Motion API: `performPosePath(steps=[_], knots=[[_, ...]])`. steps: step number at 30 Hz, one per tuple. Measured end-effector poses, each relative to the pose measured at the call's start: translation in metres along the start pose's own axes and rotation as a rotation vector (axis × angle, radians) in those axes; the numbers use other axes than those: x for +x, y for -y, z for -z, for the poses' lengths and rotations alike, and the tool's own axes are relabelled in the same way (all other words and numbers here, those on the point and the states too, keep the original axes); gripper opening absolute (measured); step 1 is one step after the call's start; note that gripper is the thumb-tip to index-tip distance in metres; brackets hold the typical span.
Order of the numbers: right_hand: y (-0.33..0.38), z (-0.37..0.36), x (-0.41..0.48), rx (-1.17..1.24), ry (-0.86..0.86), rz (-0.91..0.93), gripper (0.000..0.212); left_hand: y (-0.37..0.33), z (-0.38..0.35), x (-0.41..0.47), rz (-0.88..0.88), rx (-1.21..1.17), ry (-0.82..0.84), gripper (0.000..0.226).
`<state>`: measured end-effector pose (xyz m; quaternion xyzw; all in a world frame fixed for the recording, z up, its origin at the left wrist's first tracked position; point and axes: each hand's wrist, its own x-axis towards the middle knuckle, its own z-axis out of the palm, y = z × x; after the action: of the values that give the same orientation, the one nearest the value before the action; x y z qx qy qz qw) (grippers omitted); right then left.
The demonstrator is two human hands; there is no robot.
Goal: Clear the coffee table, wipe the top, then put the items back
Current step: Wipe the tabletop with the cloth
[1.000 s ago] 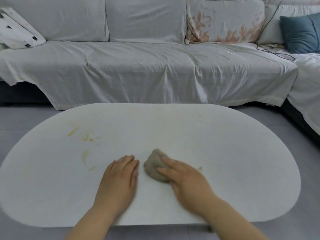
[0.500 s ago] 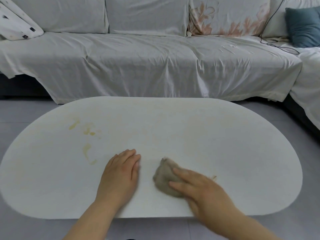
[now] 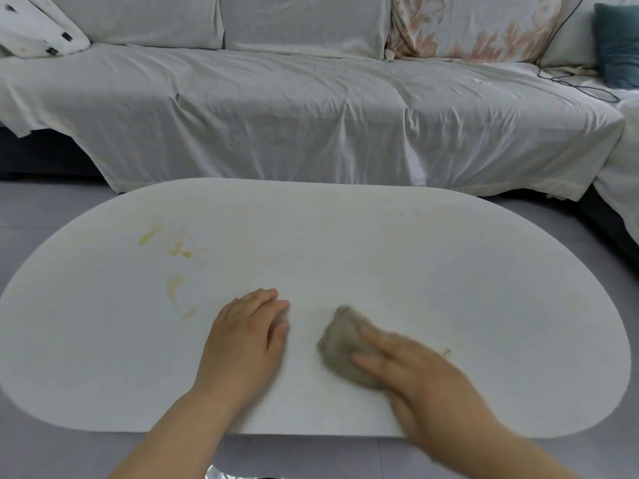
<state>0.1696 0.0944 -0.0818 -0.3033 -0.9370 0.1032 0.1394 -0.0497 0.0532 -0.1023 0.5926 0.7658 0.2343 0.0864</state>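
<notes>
Table, white and oval, stands before a covered sofa. Yellow stains mark its left part. Just right of them the left hand lies flat on the top, fingers straight and close together, holding nothing. Near it, a wadded grey-brown cloth sits on the top under the blurred right hand, whose outstretched fingers press it down.

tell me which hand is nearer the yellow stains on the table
Left. The left hand lies flat just right of the yellow stains; the right hand presses the cloth farther right, beyond it.
</notes>
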Motion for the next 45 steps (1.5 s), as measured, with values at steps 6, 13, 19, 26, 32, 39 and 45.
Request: performPosePath(steps=[6,13,19,26,32,39,45], knots=[[-0.052,0.007,0.054,0.007,-0.09,-0.545,0.051,0.004,0.007,0.023,0.054,-0.02,-0.041,0.033],[-0.017,-0.025,0.089,0.076,0.01,-0.1,0.049,0.014,-0.005,0.038,0.069,0.093,-0.057,0.04],[-0.107,0.001,0.148,-0.023,-0.097,-0.606,0.053,0.017,-0.011,0.038,0.055,0.128,-0.043,0.042],[-0.089,-0.027,0.229,-0.129,-0.107,-0.675,0.044,0.017,-0.011,0.037,0.037,0.115,-0.084,0.055],[-0.032,-0.054,0.26,0.032,0.057,-0.173,0.054,0.02,-0.015,0.039,0.02,0.097,-0.15,0.039],[-0.094,-0.021,0.224,0.045,-0.097,-0.529,0.051,0.02,-0.014,0.041,0.03,0.078,-0.195,0.037],[-0.036,-0.044,0.199,0.051,-0.069,-0.249,0.053,0.021,-0.014,0.041,0.016,0.094,-0.211,0.034]])
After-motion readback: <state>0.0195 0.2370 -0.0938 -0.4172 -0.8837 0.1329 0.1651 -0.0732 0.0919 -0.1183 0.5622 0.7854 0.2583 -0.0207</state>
